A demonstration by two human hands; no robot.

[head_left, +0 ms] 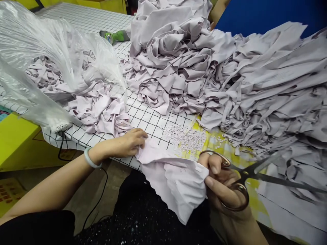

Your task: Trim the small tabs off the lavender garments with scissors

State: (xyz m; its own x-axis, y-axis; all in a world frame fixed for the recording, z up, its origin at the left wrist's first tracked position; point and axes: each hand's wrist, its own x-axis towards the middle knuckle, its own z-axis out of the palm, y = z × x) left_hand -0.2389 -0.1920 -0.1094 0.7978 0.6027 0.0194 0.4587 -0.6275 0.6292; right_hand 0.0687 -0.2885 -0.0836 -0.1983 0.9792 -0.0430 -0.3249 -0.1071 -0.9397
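Nearest the camera lay the wearer's lap in black, glitter-specked clothing, under the table's near edge. At the far left, a yellow box stood below the table's left corner. A clear plastic bag sprawled over the table's left end, crumpled lilac cut pieces inside it and at its mouth, with a white power strip by the near edge. A green tool lay towards the far edge. The left hand, a pale bangle at its wrist, was clamped on the left end of a lilac fabric piece, which sagged from the near edge over the lap. Behind it, small clippings littered the grid-patterned tablecloth. The right hand pinched the piece's right corner between thumb and fingers while also carrying scissors by their loops, blades spread and pointing right, away from the cloth. A tall fabric heap and a wide one filled the far and right sides. The step in hand seemed to be spreading and positioning the piece; any snip called for turning the blades inward, with the edge kept taut.
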